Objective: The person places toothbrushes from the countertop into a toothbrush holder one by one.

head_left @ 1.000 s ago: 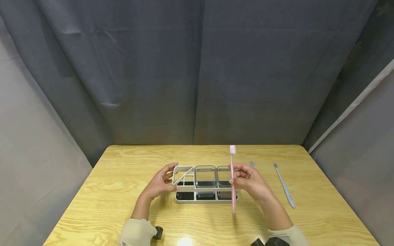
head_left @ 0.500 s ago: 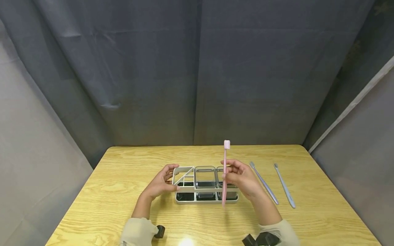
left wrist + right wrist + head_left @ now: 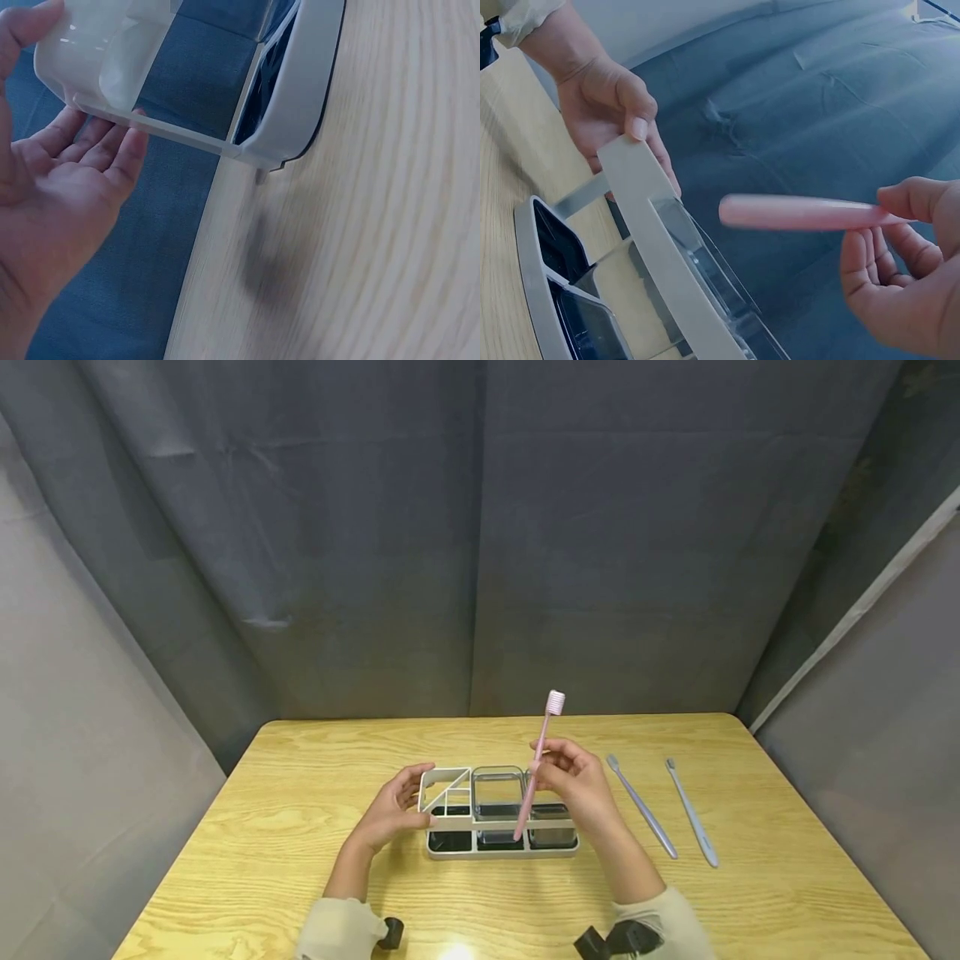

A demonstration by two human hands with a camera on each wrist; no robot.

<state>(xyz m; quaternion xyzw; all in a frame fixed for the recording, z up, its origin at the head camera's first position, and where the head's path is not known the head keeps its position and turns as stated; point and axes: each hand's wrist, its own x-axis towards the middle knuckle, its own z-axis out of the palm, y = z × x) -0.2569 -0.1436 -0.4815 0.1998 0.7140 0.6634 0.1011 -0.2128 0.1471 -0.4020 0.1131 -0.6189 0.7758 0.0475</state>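
My left hand (image 3: 386,810) grips the left end of a two-tier toothbrush holder (image 3: 487,824), thumb on the front rail and fingers behind. White dividers split its upper left section, and two clear cups (image 3: 498,769) sit in the middle and right sections. Between thumb and fingers, my right hand (image 3: 581,785) pinches a pink toothbrush (image 3: 527,802) above the holder. The brush leans, bristle head up and to the right. In the right wrist view, the rounded handle end (image 3: 795,212) points toward the holder, apart from it.
Two more toothbrushes lie on the wooden table (image 3: 262,860) right of the holder: a violet-blue toothbrush (image 3: 643,808) and a light blue toothbrush (image 3: 692,814). Behind the table hangs a dark grey curtain (image 3: 375,568).
My right hand has moved left with the pink toothbrush, which has gone from upright to tilted, its lower end now before the middle section. The violet-blue toothbrush has come into sight. My left hand stays put.
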